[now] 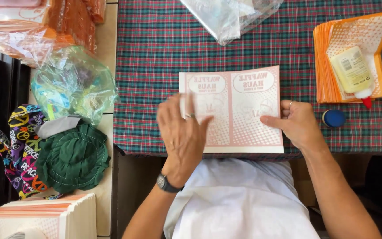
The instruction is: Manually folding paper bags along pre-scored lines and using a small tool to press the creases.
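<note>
A pink-and-white printed paper sheet [244,110] lies flat near the front edge of a table with a plaid cloth [155,53]. My left hand [182,130] rests flat on the sheet's left part, fingers spread, a ring on one finger and a watch on the wrist. My right hand [298,124] pinches the sheet's right edge with thumb on top. The left side of the sheet is partly hidden under my left hand.
An orange stack of printed sheets [332,57] with a glue bottle [353,73] on it sits at the right; a blue cap [334,118] lies beside my right hand. A clear plastic bag [226,15] is at the back. Bags, a green fabric piece [74,159] and stacked sheets [40,217] are at the left.
</note>
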